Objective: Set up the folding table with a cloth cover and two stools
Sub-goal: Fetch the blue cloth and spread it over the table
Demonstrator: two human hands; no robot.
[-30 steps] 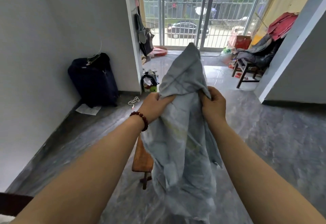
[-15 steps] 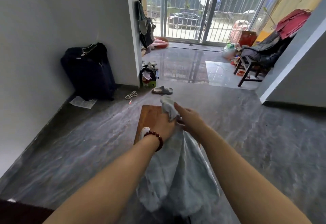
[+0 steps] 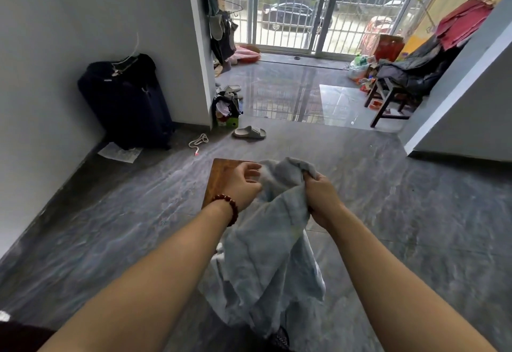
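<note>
Hanging limp near the body, cloth (image 3: 266, 254) was bunched at the hands. Right hand (image 3: 321, 199) clamped a wad; left hand (image 3: 243, 185) was slack, holding nothing, beside it. Looked soft, light, floppy: best taken by two corners. Table (image 3: 219, 177) sat just beyond.

Left forearm (image 3: 155, 274): bare along whole visible length. Left wrist: bracelet of round, glossy dark-red beads (image 3: 232, 209), single strand, close fit. Right forearm (image 3: 393, 276): bare along whole visible length. Left hand (image 3: 243, 185), right hand (image 3: 322, 199): bare. Lower-left corner: patch of near-black fabric (image 3: 19, 337) by left arm, garment type unclear.
</note>
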